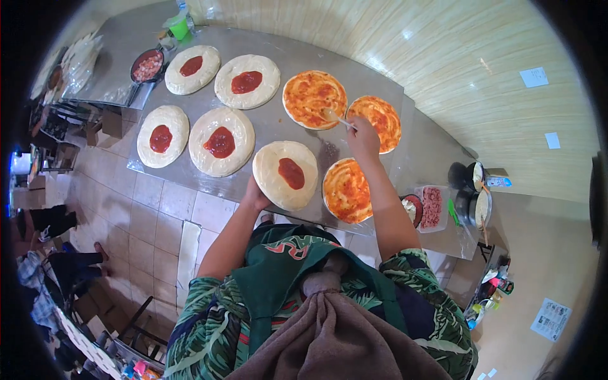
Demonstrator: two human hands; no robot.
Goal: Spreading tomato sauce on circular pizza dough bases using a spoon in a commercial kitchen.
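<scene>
My left hand (257,195) grips the near-left rim of a pizza dough round (280,154), which looks tilted up at the table's near edge. A blob of red sauce (290,173) lies off-centre on it. In my right hand (364,138) is a light-coloured spoon (339,118). Its bowl is over the lower part of a sauced pizza base (314,97); whether it touches the sauce, I cannot tell. Under and beside my right forearm lie a second sauced base (382,124) and a third (346,194), each partly hidden.
Several dough rounds (230,123) with sauce blobs cover the table's left half. A pan of diced meat (148,66) and a green cup (178,27) stand at the far left. To the right are a tub of minced meat (431,206), a green utensil (452,212) and pans (483,209).
</scene>
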